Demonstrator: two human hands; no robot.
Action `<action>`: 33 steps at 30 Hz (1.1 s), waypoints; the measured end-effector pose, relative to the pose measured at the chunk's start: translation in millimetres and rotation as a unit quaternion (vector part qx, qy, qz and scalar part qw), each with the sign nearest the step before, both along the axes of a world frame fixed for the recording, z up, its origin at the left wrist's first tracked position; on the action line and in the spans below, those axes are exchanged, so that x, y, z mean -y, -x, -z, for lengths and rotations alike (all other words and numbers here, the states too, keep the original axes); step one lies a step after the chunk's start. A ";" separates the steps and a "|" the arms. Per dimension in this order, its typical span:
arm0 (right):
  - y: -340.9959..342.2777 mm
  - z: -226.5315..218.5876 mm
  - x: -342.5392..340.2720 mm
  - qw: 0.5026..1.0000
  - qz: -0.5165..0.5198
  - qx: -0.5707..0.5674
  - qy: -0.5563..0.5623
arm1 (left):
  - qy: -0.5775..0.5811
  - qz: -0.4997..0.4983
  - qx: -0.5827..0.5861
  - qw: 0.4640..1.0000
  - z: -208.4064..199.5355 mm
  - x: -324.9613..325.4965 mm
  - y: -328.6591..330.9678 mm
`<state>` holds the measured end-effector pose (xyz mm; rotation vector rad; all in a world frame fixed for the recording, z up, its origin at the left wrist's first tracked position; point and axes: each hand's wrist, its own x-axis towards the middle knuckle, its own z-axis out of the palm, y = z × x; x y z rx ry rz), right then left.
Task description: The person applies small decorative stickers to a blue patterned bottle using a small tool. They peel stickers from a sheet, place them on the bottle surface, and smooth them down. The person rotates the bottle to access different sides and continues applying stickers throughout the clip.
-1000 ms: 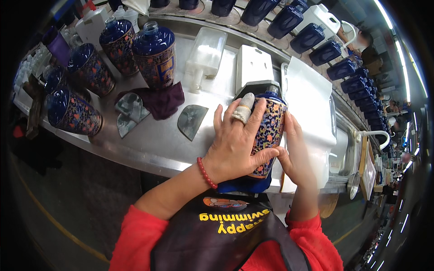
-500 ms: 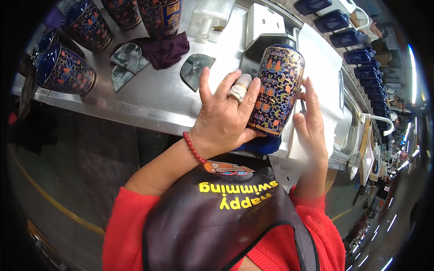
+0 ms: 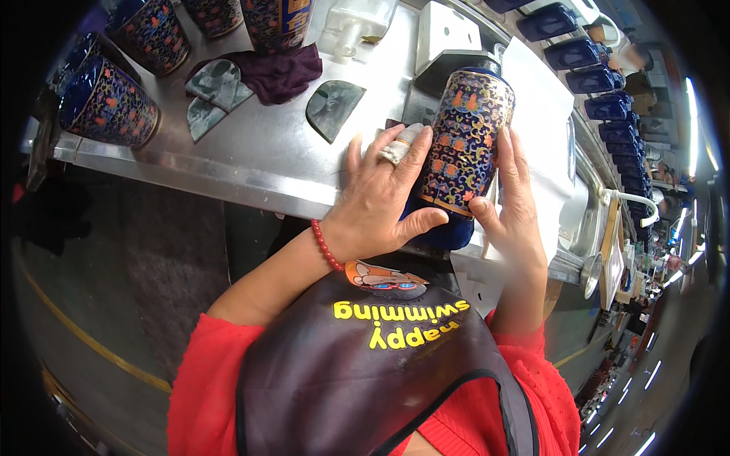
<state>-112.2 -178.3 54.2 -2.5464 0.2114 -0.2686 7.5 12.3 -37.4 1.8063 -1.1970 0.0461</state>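
A dark blue bottle-shaped vase (image 3: 468, 140) with colourful floral patterns and gold bands leans with its neck away from me, between my two hands. Its base end rests against a dark blue pad (image 3: 449, 230). My left hand (image 3: 380, 190) is open along its left side, fingertips at the wall and thumb stretched out below the base. A whitish wrap (image 3: 395, 150) covers one of its fingers. My right hand (image 3: 517, 205) lies along the right side, fingers extended and thumb near the lower rim. Behind the vase's neck stands a dark angled support (image 3: 456, 61).
Several patterned blue vessels (image 3: 114, 102) stand on the metal worktop (image 3: 251, 163) at left. A purple cloth (image 3: 289, 74), dark green curved plates (image 3: 334, 106) and a clear bottle (image 3: 357, 26) lie nearby. A white block (image 3: 447, 34) stands behind; blue pieces (image 3: 574, 55) line the right.
My left hand has slid down and its thumb has come off the vase base. My right hand's fingers have moved in against the vase, which has shifted slightly up.
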 end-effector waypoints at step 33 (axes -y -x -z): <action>8.3 9.0 2.9 0.999 0.009 -0.012 -0.041 | -0.021 0.027 -0.059 0.998 -4.1 -0.7 0.1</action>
